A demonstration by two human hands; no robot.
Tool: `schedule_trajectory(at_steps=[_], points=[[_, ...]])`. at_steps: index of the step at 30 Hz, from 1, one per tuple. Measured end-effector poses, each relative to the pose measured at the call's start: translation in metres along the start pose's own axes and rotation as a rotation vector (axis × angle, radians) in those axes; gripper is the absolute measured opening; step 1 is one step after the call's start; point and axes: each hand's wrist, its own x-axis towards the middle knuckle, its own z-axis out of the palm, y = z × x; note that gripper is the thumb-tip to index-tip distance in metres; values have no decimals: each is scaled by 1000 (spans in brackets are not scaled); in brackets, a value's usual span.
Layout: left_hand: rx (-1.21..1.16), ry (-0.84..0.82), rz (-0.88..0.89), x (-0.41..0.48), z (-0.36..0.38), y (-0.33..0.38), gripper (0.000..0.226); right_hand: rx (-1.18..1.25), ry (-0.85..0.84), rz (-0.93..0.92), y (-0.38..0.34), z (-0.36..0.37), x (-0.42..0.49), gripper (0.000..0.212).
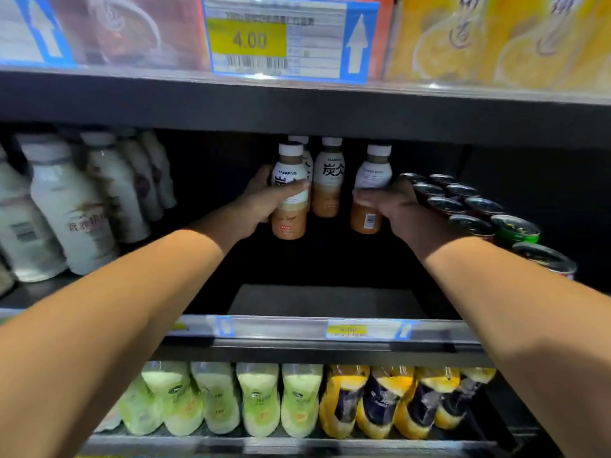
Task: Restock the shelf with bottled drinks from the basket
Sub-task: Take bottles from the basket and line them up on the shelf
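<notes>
head view: both bare arms reach into the dark mid shelf [327, 302], into the bay btwn white bottles [76, 206] on the left and cans [463, 206] on the right.

l hand [264, 201] grips left bottle [287, 223] round its middle. its fingers [296, 190] curl across the front label and the thumb sits on the bottle's left side. the bottle is upright, w/ white cap, white label and brown drink.

r hand [396, 206] grips right bottle [373, 173], same kind and also upright. fingers [362, 196] wrap round it at the label's lower edge, barcode facing cam. the back of this hand is just beside the nearest cans.

can't tell if either held bottle's base touches the shelf floor, too dark.

mid bottle [329, 180] stands btwn the two held ones, further back, no hand on it. back bottle [304, 150] is right behind left bottle, mostly hidden, only cap and shoulder showing.

a green can [515, 229] sits in the front can rows.

price tag [277, 38] reading 4.00 w/ a blue up arrow hangs on the shelf edge above, blurry red and yellow packs behind it.

price strip [357, 330] runs along the mid shelf's front edge. below it are green bottles [258, 398] on the left and yellow bottles [380, 401] on the right.
</notes>
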Motion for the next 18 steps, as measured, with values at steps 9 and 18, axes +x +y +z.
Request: schedule_trajectory(at_steps=[9, 18], points=[[57, 21, -6, 22, 0, -30, 52, -182, 37, -64, -18, 14, 5, 60], [78, -19, -34, 33, 0, -33, 38, -224, 43, -92, -19, 19, 18, 66]])
